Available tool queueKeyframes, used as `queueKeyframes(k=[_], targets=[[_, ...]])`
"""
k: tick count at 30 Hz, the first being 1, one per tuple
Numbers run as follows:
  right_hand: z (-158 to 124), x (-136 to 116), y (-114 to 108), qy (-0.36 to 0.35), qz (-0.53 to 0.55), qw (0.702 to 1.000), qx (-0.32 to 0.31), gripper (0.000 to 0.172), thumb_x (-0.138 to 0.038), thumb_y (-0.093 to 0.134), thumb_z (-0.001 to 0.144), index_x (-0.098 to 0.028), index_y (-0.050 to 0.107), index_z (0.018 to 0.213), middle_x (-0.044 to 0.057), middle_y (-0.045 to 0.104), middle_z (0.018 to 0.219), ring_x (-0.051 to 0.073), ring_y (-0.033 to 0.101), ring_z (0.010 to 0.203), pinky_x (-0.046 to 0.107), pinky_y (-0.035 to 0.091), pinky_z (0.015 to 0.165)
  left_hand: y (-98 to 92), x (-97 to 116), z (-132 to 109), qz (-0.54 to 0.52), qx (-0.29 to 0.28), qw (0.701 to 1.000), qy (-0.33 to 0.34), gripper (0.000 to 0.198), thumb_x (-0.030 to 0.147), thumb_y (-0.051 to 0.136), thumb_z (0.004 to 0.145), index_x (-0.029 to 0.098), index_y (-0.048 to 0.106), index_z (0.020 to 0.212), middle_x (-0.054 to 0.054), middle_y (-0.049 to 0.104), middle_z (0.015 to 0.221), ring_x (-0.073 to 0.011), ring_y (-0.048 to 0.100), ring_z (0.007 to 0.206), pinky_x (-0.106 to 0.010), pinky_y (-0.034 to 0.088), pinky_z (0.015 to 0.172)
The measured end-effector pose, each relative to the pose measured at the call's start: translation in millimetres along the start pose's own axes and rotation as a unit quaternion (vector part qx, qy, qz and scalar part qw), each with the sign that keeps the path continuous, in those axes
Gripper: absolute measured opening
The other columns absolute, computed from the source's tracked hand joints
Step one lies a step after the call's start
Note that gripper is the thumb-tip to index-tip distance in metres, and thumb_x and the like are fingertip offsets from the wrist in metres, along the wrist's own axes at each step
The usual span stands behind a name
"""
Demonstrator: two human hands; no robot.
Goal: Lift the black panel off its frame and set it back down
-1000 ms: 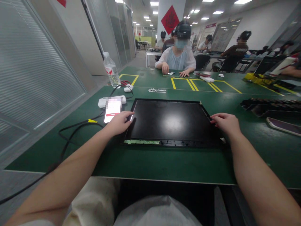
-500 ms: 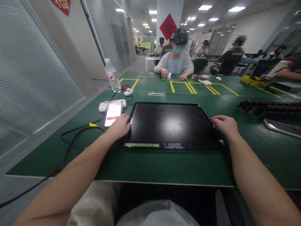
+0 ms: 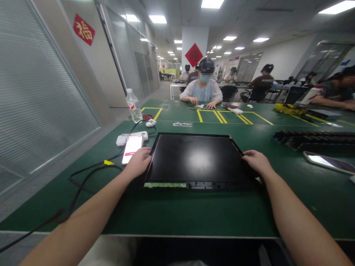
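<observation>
Bare forearms, pale off-white trousers

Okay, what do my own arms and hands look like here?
Your left hand and right hand are ungloved, with no watch, bracelet or ring that I can make out. The left forearm and right forearm are bare; no sleeves show.

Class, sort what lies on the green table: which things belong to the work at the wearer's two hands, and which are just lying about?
In the work:
- black screen panel, a hand at each side edge
- green strip along its near edge

Apparently just lying about:
- lit phone
- water bottle
- second phone, far right
</observation>
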State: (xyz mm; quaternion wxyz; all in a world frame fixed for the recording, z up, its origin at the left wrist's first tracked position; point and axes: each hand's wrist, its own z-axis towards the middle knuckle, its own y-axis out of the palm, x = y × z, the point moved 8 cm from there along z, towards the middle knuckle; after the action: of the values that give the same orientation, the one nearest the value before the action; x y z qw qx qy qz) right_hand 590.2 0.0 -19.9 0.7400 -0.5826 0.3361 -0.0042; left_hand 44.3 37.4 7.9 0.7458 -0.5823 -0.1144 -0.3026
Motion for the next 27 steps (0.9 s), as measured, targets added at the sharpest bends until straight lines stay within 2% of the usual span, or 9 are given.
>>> queueKeyframes(k=[3,6,9,11,16,22,27], targets=[[0.0,1.4,1.2,0.001,0.002,1.0,0.002,0.021,-0.03,0.069,0.078,-0.023,0.078,0.095,0.006,0.075,0.08,0.024,0.07,0.077,0.03,0.049,0.065,-6.6,-8.0,-4.7,-0.135,0.035,0.986,-0.095,0.027,0.039,0.068,0.086,0.023,0.081,0.102,-0.012,0.081,0.123,-0.0378,0.071,0.124,-0.055,0.056,0.108],[-0.6,2.7,2.9,0.006,0.009,1.0,-0.005,0.019,-0.029,0.069,0.08,-0.022,0.076,0.096,0.006,0.076,0.084,0.024,0.071,0.078,0.03,0.049,0.065,1.2,-13.2,-16.2,-0.297,0.034,0.923,-0.243,0.04,0.038,0.072,0.089,0.021,0.077,0.125,-0.012,0.083,0.112,-0.0335,0.079,0.107,-0.049,0.064,0.095],[-1.8,3.8,5.8,0.014,0.014,1.0,-0.022,0.022,-0.029,0.066,0.083,-0.02,0.075,0.102,0.008,0.077,0.088,0.024,0.072,0.08,0.031,0.049,0.066,12.1,-3.4,-24.4,-0.403,0.005,0.861,-0.31,0.054,0.031,0.073,0.092,0.022,0.066,0.145,-0.009,0.084,0.101,-0.0272,0.081,0.089,-0.042,0.067,0.084],[-2.1,4.4,6.7,0.016,0.014,0.999,-0.025,0.025,-0.029,0.065,0.084,-0.019,0.075,0.105,0.009,0.077,0.089,0.025,0.072,0.081,0.032,0.049,0.068,15.2,1.9,-26.5,-0.43,-0.008,0.843,-0.324,0.063,0.025,0.076,0.091,0.023,0.061,0.152,-0.006,0.084,0.097,-0.0247,0.081,0.082,-0.038,0.068,0.079],[-0.4,7.0,7.7,0.016,0.013,1.0,-0.023,0.026,-0.031,0.065,0.084,-0.021,0.077,0.105,0.009,0.077,0.09,0.026,0.072,0.082,0.033,0.05,0.068,19.0,0.8,-26.3,-0.454,-0.014,0.829,-0.326,0.072,0.025,0.081,0.086,0.026,0.058,0.154,-0.005,0.084,0.095,-0.025,0.082,0.08,-0.036,0.069,0.074],[1.3,7.4,5.1,0.01,0.011,1.0,0.001,0.02,-0.03,0.068,0.08,-0.023,0.078,0.096,0.007,0.076,0.084,0.024,0.071,0.078,0.032,0.049,0.066,29.7,-11.5,-22.8,-0.484,-0.012,0.809,-0.333,0.064,0.026,0.072,0.096,0.023,0.052,0.157,-0.005,0.084,0.095,-0.0219,0.082,0.083,-0.028,0.065,0.069],[1.8,8.2,7.6,0.015,0.007,1.0,-0.004,0.022,-0.029,0.068,0.081,-0.021,0.078,0.099,0.008,0.075,0.083,0.024,0.07,0.078,0.031,0.048,0.066,37.2,-11.8,-19.3,-0.545,-0.004,0.776,-0.317,0.063,0.023,0.073,0.096,0.019,0.052,0.155,-0.009,0.083,0.094,-0.0236,0.082,0.076,-0.029,0.065,0.064]])
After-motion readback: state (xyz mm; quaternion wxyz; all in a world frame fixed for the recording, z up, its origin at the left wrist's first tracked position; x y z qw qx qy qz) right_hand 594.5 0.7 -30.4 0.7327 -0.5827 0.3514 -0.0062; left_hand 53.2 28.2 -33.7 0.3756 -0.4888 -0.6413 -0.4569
